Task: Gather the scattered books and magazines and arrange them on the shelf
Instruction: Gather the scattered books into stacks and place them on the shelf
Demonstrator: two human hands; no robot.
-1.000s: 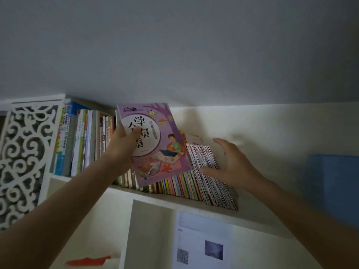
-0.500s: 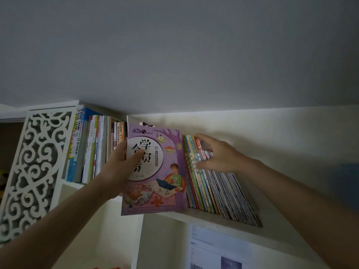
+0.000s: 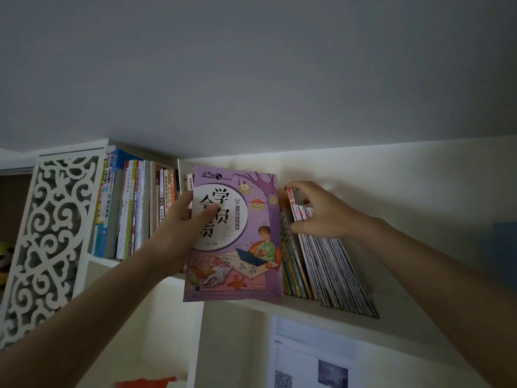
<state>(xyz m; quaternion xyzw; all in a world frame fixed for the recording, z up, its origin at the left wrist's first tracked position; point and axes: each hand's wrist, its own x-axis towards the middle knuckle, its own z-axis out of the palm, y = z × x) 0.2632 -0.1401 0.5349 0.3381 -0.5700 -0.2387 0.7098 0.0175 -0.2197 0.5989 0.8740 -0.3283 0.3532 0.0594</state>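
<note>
The left hand (image 3: 181, 228) gripped a purple book (image 3: 237, 233) by its left edge, thumb laid across the cover and fingers curled behind it. The book stood upright with its cover facing the camera, held in front of the shelf (image 3: 307, 306), its lower edge hanging just past the shelf's front lip, between an upright row of books (image 3: 134, 208) on the left and a slanted stack on the right. The right hand (image 3: 321, 211) curled over the tops of the thin magazines (image 3: 333, 264), thumb below and fingers above, pinching their upper corners; the magazines leaned to the left against a few colourful thin books (image 3: 293, 270) just beside the purple cover. Both groups stood on the same white shelf, close under the grey ceiling (image 3: 251, 65). A white carved fretwork panel (image 3: 50, 236) closed the shelf's left end. Below the shelf, a printed sheet (image 3: 310, 359) with a small photo and a code square hung on the pale wall (image 3: 391, 186).
</note>
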